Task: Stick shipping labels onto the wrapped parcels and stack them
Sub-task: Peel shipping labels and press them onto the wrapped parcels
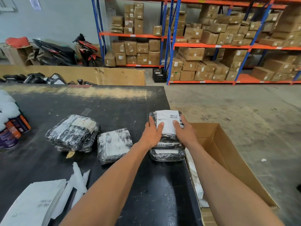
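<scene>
A stack of three black wrapped parcels [167, 154] stands near the right edge of the black table [101, 101]. The top parcel [153, 115] carries a white shipping label [167, 121]. My left hand [152, 133] lies flat on the label's left side, thumb pressing the paper. My right hand [184, 132] presses the label's right side with its thumb, fingers along the parcel's edge. Two more wrapped parcels sit to the left: a large one [73, 132] and a smaller one [114, 144]. A pile of label sheets [34, 203] lies at the near left.
An open cardboard box [228, 160] stands on the floor against the table's right side. Spray cans [14, 126] crowd the table's left edge. White backing strips [78, 181] lie near the label sheets. Shelves of cartons [211, 46] and a scooter [86, 49] stand behind.
</scene>
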`<action>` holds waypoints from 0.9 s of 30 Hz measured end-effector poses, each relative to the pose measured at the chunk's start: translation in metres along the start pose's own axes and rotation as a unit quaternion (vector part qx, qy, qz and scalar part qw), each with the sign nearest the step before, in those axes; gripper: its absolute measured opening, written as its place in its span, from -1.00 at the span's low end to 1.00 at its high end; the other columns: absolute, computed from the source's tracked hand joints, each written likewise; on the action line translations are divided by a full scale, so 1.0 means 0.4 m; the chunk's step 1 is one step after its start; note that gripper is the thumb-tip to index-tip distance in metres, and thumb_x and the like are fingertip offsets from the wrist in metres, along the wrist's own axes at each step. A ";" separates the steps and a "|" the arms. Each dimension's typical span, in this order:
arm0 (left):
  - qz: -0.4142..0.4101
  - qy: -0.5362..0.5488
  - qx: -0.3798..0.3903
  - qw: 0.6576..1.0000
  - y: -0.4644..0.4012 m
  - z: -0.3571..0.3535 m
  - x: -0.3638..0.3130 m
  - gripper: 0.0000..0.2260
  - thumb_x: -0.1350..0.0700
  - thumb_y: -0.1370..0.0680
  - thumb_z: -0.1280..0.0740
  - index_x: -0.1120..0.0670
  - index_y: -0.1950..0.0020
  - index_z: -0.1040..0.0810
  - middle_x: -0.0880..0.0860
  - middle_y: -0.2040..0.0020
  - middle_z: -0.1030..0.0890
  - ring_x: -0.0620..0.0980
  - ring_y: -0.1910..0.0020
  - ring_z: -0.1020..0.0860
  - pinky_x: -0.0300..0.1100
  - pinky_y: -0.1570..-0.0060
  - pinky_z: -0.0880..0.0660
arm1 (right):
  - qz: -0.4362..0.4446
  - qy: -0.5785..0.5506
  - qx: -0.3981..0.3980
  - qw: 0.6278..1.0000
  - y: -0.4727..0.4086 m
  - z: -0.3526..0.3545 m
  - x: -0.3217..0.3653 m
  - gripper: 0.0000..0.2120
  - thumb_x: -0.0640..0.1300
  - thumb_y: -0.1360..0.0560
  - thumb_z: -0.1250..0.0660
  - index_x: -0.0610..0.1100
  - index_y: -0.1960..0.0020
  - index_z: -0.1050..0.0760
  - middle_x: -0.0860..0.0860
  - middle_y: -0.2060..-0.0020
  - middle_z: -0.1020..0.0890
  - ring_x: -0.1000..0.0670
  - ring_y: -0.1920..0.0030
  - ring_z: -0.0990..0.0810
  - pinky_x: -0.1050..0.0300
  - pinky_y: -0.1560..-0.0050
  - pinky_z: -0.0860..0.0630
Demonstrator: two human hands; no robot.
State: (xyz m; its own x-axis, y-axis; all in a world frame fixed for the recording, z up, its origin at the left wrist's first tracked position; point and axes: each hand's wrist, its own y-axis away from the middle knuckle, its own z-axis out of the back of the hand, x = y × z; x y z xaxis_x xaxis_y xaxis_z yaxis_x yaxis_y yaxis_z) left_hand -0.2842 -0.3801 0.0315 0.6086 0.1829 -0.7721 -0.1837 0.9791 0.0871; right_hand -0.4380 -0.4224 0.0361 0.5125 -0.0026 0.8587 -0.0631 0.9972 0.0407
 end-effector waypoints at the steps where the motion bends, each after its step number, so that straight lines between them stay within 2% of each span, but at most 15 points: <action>1: 0.007 -0.006 0.008 1.000 -0.002 0.006 0.003 -0.28 -0.27 -0.65 0.02 0.09 -0.62 0.23 0.22 -0.62 0.04 0.21 -0.59 -0.06 0.08 -0.50 -0.09 | -0.001 0.015 0.007 1.000 -0.001 0.004 0.001 -0.40 0.16 -0.67 -0.16 0.06 -0.65 -0.11 -0.03 -0.51 -0.42 -0.16 -0.53 -0.31 -0.03 -0.49 -0.26; 5: -0.004 -0.052 -0.007 0.999 0.005 0.056 0.028 -0.31 -0.28 -0.65 0.04 0.11 -0.63 0.08 0.22 -0.61 -0.07 0.20 -0.59 -0.09 0.10 -0.51 -0.11 | 0.018 0.083 -0.002 0.996 0.004 0.016 0.020 -0.33 0.28 -0.62 -0.11 0.03 -0.65 -0.12 -0.09 -0.59 -0.26 -0.18 -0.57 -0.21 -0.21 -0.54 -0.22; 11: -0.049 -0.076 -0.079 0.993 0.082 0.191 0.108 -0.44 -0.16 -0.69 -0.01 0.17 -0.57 -0.22 0.21 -0.51 -0.33 0.17 -0.49 -0.30 0.00 -0.41 -0.27 | 0.097 0.214 -0.092 0.968 0.058 -0.040 0.110 -0.42 0.23 -0.61 -0.14 -0.04 -0.53 -0.35 -0.17 -0.46 -0.43 -0.23 -0.48 -0.32 -0.19 -0.47 -0.27; 13: -0.048 -0.089 -0.095 0.990 0.119 0.250 0.157 -0.47 -0.15 -0.68 -0.04 0.16 -0.54 -0.29 0.20 -0.46 -0.39 0.16 -0.41 -0.39 0.00 -0.35 -0.33 | 0.114 0.229 -0.100 0.962 0.101 -0.086 0.155 -0.45 0.22 -0.60 -0.16 -0.03 -0.48 -0.41 -0.16 -0.41 -0.48 -0.22 -0.44 -0.37 -0.15 -0.45 -0.30; 18: -0.028 -0.134 -0.130 0.982 0.228 0.396 0.307 -0.55 -0.09 -0.66 -0.15 0.18 -0.41 -0.45 0.21 -0.32 -0.53 0.19 -0.26 -0.52 -0.01 -0.22 -0.45 | 0.135 0.253 -0.029 0.957 0.227 -0.250 0.247 -0.43 0.25 -0.60 -0.16 -0.03 -0.51 -0.37 -0.15 -0.42 -0.47 -0.21 -0.43 -0.39 -0.14 -0.44 -0.28; 21: -0.005 -0.158 -0.129 0.979 0.310 0.479 0.403 -0.66 -0.05 -0.64 -0.21 0.19 -0.18 -0.56 0.20 -0.06 -0.64 0.22 -0.09 -0.58 -0.02 -0.01 -0.49 | 0.139 0.269 0.021 0.953 0.307 -0.354 0.287 -0.44 0.25 -0.60 -0.16 -0.02 -0.49 -0.40 -0.14 -0.40 -0.49 -0.21 -0.39 -0.44 -0.13 -0.38 -0.36; 25: 0.049 -0.195 -0.109 0.974 0.419 0.576 0.531 -0.71 -0.07 -0.60 -0.26 0.11 0.19 -0.49 0.06 0.29 -0.53 0.15 0.16 -0.57 -0.10 0.27 -0.38 | 0.149 0.279 0.078 0.946 0.408 -0.490 0.316 -0.49 0.26 -0.58 -0.19 0.00 -0.41 -0.48 -0.07 -0.32 -0.57 -0.17 -0.32 -0.53 -0.08 -0.27 -0.48; 27: 0.079 -0.211 -0.094 0.970 0.468 0.613 0.584 -0.66 -0.09 -0.59 -0.27 0.12 0.25 -0.46 0.04 0.34 -0.49 0.12 0.24 -0.52 -0.11 0.30 -0.36 | 0.154 0.282 0.105 0.941 0.457 -0.546 0.323 -0.51 0.30 -0.57 -0.21 0.00 -0.32 -0.53 -0.03 -0.18 -0.65 -0.13 -0.20 -0.59 -0.04 -0.12 -0.54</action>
State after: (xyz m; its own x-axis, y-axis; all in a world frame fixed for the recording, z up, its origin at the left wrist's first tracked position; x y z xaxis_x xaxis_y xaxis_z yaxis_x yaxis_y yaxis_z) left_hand 0.0130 -0.1323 0.0217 0.8158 0.3890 -0.4280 -0.4142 0.9094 0.0370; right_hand -0.1963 -0.2243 0.0429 0.8120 0.3830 0.4404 -0.4203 0.9073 -0.0140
